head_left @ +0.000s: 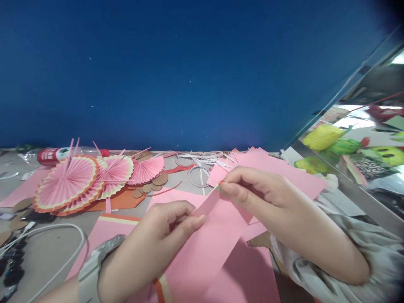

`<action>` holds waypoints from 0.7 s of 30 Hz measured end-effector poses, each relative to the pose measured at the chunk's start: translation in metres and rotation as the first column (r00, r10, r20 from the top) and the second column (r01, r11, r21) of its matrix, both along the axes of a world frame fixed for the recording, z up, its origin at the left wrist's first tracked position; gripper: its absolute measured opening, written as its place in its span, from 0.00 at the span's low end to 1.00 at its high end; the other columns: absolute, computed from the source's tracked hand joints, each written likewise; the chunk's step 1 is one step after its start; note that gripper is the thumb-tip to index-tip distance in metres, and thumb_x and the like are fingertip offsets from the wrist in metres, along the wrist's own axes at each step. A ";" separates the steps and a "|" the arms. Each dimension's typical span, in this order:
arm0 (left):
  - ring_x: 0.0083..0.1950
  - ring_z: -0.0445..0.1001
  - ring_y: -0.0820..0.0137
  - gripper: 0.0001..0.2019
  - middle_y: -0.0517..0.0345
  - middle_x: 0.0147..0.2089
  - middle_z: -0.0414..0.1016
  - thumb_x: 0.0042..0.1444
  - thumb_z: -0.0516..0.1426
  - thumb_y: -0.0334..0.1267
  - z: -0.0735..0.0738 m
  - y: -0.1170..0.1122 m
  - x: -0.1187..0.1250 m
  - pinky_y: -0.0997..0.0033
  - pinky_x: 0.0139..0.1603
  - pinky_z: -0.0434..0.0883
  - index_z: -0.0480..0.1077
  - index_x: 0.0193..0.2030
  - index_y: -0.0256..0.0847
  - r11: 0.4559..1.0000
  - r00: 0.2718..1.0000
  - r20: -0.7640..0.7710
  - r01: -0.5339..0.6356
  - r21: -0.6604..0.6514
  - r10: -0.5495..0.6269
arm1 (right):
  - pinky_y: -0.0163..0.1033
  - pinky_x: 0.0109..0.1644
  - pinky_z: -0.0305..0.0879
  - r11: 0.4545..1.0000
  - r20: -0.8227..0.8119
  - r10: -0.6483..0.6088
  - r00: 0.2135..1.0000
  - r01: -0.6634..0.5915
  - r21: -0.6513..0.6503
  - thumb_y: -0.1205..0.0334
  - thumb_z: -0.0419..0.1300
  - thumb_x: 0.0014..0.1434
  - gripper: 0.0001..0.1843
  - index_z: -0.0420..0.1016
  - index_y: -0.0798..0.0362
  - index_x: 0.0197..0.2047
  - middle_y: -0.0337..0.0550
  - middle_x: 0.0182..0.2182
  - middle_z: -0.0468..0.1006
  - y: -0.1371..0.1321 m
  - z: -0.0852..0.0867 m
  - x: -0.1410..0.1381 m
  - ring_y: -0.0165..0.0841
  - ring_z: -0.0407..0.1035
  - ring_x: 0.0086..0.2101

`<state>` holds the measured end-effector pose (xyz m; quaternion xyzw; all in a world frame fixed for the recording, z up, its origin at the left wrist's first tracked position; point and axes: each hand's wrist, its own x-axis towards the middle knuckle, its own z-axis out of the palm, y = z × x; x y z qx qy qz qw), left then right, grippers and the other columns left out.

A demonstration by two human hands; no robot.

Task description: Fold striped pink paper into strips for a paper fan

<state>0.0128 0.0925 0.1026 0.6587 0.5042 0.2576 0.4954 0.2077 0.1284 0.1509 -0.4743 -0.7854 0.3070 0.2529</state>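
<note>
A sheet of pink paper (205,240) is held up off the table between my two hands. My left hand (173,227) pinches its upper left edge between thumb and fingers. At the sheet's top corner, my right hand (249,189) pinches the paper with thumb and forefinger, and a bit of orange shows there. More flat pink paper (252,273) lies beneath. Another pink piece (107,229) with a cream and orange border rests under my left wrist, which wears a grey watch (97,261).
Pleated pink paper fans (66,183) lie at left before a clear bottle (50,156) with a red label. Brown cardboard discs (160,179), white paper strips (202,159) and a tape ring (198,176) sit mid-table. A white cable (80,240) curves at left. A blue partition (189,75) stands behind.
</note>
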 end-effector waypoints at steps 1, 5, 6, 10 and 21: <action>0.25 0.51 0.76 0.18 0.67 0.23 0.49 0.60 0.47 0.49 -0.001 0.001 -0.001 0.76 0.23 0.51 0.55 0.24 0.40 1.000 1.000 0.001 -0.008 -0.002 0.008 | 0.32 0.25 0.57 1.000 -0.006 -0.006 1.000 0.006 0.005 0.56 0.50 0.63 0.13 0.65 0.51 0.28 0.34 0.20 0.62 0.000 0.000 0.000 0.27 0.58 0.23; 0.25 0.52 0.76 0.18 0.66 0.24 0.51 0.61 0.46 0.51 -0.003 0.004 -0.003 0.76 0.25 0.52 0.57 0.26 0.40 1.000 1.000 0.010 -0.018 -0.005 0.019 | 0.32 0.23 0.56 0.996 0.002 -0.085 0.996 0.085 0.021 0.57 0.49 0.63 0.13 0.65 0.51 0.28 0.35 0.20 0.61 0.001 0.003 0.004 0.27 0.58 0.22; 0.26 0.52 0.76 0.18 0.66 0.25 0.51 0.61 0.45 0.51 -0.003 0.004 -0.003 0.76 0.25 0.53 0.58 0.27 0.40 1.000 1.000 0.011 -0.015 -0.001 0.015 | 0.32 0.23 0.55 0.994 0.008 -0.107 0.994 0.106 0.031 0.57 0.49 0.63 0.13 0.65 0.50 0.28 0.35 0.20 0.61 0.001 0.005 0.005 0.27 0.57 0.22; 0.27 0.54 0.75 0.17 0.65 0.25 0.54 0.62 0.46 0.49 0.001 0.004 -0.004 0.76 0.25 0.53 0.60 0.28 0.40 1.000 1.000 0.002 0.002 0.031 -0.002 | 0.32 0.25 0.57 0.988 0.018 -0.112 0.994 0.109 0.107 0.60 0.50 0.62 0.12 0.65 0.51 0.27 0.36 0.21 0.64 0.000 0.011 0.010 0.28 0.60 0.23; 0.28 0.63 0.76 0.12 0.66 0.26 0.65 0.63 0.46 0.39 0.010 0.001 -0.005 0.79 0.30 0.59 0.65 0.31 0.42 0.973 0.990 -0.118 0.104 0.206 -0.081 | 0.29 0.29 0.64 0.913 0.108 -0.055 0.993 0.007 0.408 0.57 0.53 0.60 0.04 0.68 0.41 0.37 0.31 0.29 0.74 0.008 0.012 0.041 0.28 0.68 0.28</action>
